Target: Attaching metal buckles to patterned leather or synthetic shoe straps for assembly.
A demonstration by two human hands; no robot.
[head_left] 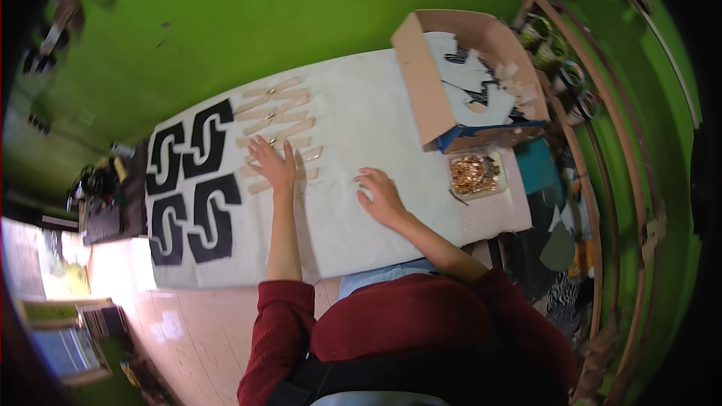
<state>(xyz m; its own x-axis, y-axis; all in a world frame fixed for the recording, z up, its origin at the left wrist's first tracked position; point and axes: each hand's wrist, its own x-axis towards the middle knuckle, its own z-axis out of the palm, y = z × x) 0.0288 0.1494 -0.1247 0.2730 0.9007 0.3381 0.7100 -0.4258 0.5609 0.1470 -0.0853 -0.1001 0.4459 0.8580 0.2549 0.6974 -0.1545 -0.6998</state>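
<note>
At the bottom of the frame your dark red sleeves (286,331) are coming up from the lower edge, pushed back to the elbows. Your right hand (382,195), just right of centre, is lying palm down with fingers loosely spread on the white sheet (353,240), gripping nothing. Your left hand (272,164), a little left of centre and slightly higher, is pressing flat with fingers fanned wide, holding nothing; its fingertips are resting on the lower end of the row of pale tan strips (274,116). Those strips are lying side by side on the sheet, running up from your left hand toward the middle of the frame, several with a small metal piece at their centre. Left of your left hand, four black S-shaped cutouts (192,180) are lying flat on the same sheet. To the right of your right hand, a clear tub of small gold-coloured parts (474,174) is sitting at the sheet's edge. Just above it, in the upper right, an open cardboard box (421,83) is holding white and black cut pieces. Beyond everything a green surface (248,22) is filling the top.
</note>
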